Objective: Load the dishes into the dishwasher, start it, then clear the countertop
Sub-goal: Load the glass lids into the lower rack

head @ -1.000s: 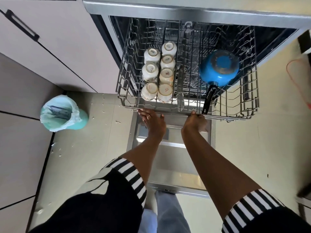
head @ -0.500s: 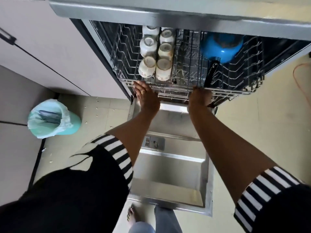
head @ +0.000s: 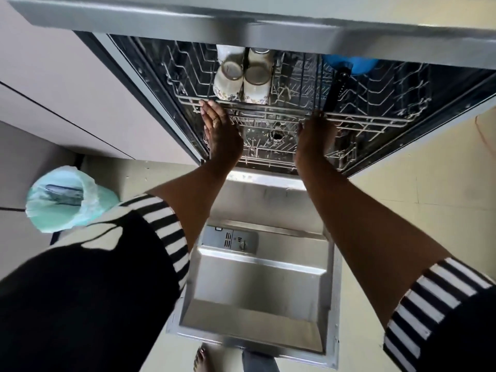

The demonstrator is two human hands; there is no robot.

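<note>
Grey wire upper rack (head: 375, 122) sits nearly all inside the dishwasher tub at 12 o'clk of the view, under the grey surface edge (head: 241, 20). L hand (head: 220, 130) is at the rack's front rail, approx 11 o'clk from centre: fingers (head: 208, 110) straight & together, tips touching the rail, grip apart, holding nothing. R hand (head: 316, 138) is at the same rail, approx 1 o'clk. Its knuckles are against the wire & its fingers are hidden past it, so can't tell if that grip is clamped on the rail or only pressing.

In the rack: white floral-print ceramic cups (head: 256, 84), bases up, in two rows just at 12 o'clk of the L hand; the rear ones are cut off by the surface edge. Round blue metal pot (head: 359, 66) at 1 o'clk is mostly hidden under the surface. Its black handle (head: 336, 87) points toward 6 o'clk & ends just above the R hand.

Btwn the wrists, lower down, is the grey wire lower rack (head: 271, 154). Stainless dishwasher door (head: 257, 285) lies open flat at 6 o'clk btwn both forearms, w/ a grey detergent dispenser (head: 228, 238) on its inner face. Mint-green bin w/ pale plastic liner (head: 67, 200) stands at 9 o'clk on the cream tile floor (head: 416, 197), apart from the door. Pale cabinet fronts (head: 67, 76) at 10 o'clk. Black sleeves w/ white stripes (head: 166, 229) fill both lower corners; a bare foot (head: 201, 358) is at 6 o'clk by the door's near edge.
</note>
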